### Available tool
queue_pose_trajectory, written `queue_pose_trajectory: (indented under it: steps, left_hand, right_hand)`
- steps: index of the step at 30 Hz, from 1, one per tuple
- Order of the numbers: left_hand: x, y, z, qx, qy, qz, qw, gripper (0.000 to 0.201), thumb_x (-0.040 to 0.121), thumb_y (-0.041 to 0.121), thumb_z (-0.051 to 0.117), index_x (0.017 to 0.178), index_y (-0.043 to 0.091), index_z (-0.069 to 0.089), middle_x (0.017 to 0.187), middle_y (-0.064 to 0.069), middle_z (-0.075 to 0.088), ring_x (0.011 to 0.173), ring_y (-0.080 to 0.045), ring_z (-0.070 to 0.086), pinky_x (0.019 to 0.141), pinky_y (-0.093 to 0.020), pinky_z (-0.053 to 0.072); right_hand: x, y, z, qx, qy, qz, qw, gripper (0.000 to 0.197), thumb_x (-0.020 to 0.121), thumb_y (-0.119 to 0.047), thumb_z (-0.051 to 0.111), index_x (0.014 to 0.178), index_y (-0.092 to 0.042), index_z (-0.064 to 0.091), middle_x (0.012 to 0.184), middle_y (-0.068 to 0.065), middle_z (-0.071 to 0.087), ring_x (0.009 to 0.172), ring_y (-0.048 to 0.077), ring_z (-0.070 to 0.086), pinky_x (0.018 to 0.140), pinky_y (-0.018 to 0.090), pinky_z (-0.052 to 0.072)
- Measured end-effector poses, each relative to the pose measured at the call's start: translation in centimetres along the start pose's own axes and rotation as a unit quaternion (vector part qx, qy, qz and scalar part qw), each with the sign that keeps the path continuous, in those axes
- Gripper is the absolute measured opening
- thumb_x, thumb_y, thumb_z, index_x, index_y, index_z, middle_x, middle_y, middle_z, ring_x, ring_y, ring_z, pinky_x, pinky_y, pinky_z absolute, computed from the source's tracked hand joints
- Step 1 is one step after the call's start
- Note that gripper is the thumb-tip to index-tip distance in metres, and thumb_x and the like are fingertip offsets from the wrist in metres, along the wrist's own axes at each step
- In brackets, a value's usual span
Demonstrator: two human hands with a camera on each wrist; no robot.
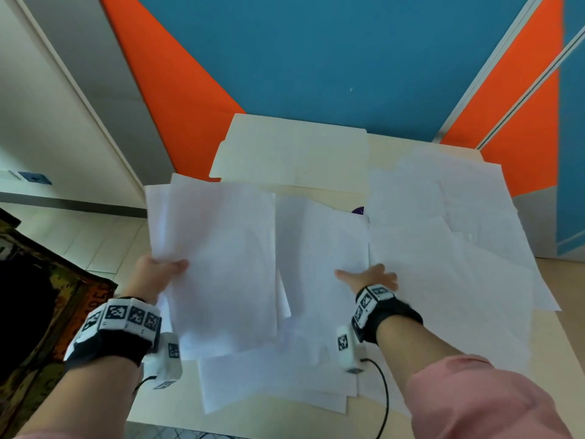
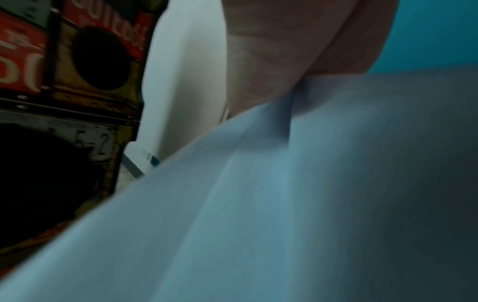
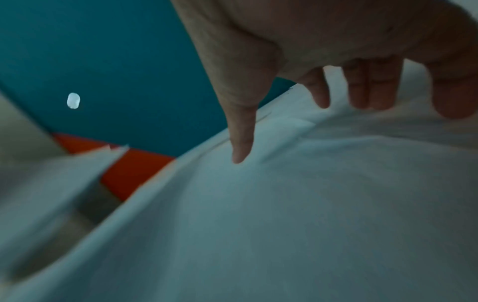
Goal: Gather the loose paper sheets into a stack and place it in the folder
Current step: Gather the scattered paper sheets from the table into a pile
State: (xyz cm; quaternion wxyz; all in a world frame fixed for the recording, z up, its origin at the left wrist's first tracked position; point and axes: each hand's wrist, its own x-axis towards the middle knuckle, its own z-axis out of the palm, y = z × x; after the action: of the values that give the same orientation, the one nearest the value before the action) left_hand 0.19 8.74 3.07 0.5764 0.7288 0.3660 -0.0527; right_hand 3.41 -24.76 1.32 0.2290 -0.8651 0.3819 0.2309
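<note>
My left hand [image 1: 158, 269] pinches several white paper sheets [image 1: 218, 248] to lift them; my right hand [image 1: 370, 277], fingers [image 3: 372, 90] spread, pins the loose white sheets [image 1: 443, 264] for gathering.

Head view is bright, evenly lit and edge-warped; both wrist views are dim, blurred and out of focus.

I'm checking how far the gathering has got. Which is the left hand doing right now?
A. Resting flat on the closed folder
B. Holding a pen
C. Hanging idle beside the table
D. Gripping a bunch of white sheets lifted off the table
D: the left hand grips the near edge of the lifted sheets, thumb on top, while the folder lies untouched at the far side of the table.
</note>
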Motion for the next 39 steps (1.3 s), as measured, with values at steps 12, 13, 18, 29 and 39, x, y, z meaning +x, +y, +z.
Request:
queue_pose_trajectory:
  steps: [12, 13, 18, 29, 39]
  left_hand:
    - [1.1, -3.5, -5.8, -0.131, 0.031, -0.026, 0.99, 0.045, 0.076, 0.005, 0.07, 0.119, -0.003, 0.058, 0.116, -0.023, 0.063, 0.105, -0.041, 0.059, 0.099, -0.057, 0.042]
    - [1.1, -3.6, -5.8, -0.128, 0.029, -0.028, 0.991, 0.044, 0.077, 0.004, 0.069, 0.119, -0.002, 0.058, 0.115, -0.022, 0.063, 0.105, -0.041, 0.059, 0.099, -0.056, 0.042]
    - [1.1, -3.8, -4.9, -0.14, 0.019, -0.044, 0.989, 0.044, 0.078, 0.002, 0.068, 0.12, -0.001, 0.057, 0.115, -0.02, 0.063, 0.105, -0.038, 0.059, 0.1, -0.054, 0.042]
    - [1.5, -2.3, -2.0, -0.143, -0.022, -0.047, 0.988, 0.038, 0.08, 0.0, 0.065, 0.117, -0.001, 0.058, 0.11, -0.018, 0.063, 0.103, -0.034, 0.059, 0.09, -0.043, 0.044]
    - [1.3, -2.2, -2.3, -0.132, -0.027, -0.045, 0.99, 0.035, 0.084, 0.0, 0.061, 0.118, 0.001, 0.055, 0.099, -0.012, 0.062, 0.087, -0.03, 0.058, 0.085, -0.042, 0.042]
  right_hand:
    - [1.8, -2.6, 1.5, -0.108, -0.017, -0.018, 0.994, 0.107, 0.059, -0.043, 0.084, 0.139, -0.005, 0.024, 0.144, 0.014, 0.024, 0.137, 0.031, 0.025, 0.109, 0.042, 0.029]
    - [1.9, -2.8, 1.4, -0.097, -0.011, -0.011, 0.995, 0.106, 0.059, -0.042, 0.084, 0.139, -0.007, 0.024, 0.143, 0.014, 0.023, 0.135, 0.032, 0.026, 0.108, 0.043, 0.031]
    - [1.9, -3.7, 1.4, -0.114, 0.002, -0.02, 0.993, 0.065, 0.084, -0.039, 0.062, 0.129, -0.004, 0.032, 0.143, 0.014, 0.027, 0.133, 0.028, 0.031, 0.111, 0.037, 0.029]
    - [2.1, -4.0, 2.4, 0.003, 0.001, -0.076, 0.997, 0.066, 0.076, -0.006, 0.07, 0.131, -0.015, 0.035, 0.136, 0.016, 0.032, 0.117, 0.034, 0.047, 0.087, 0.035, 0.045]
    - [2.0, -3.0, 2.4, 0.016, -0.02, -0.221, 0.975, 0.062, 0.085, -0.052, 0.053, 0.133, -0.014, 0.046, 0.139, 0.011, 0.04, 0.131, 0.032, 0.036, 0.108, 0.046, 0.03]
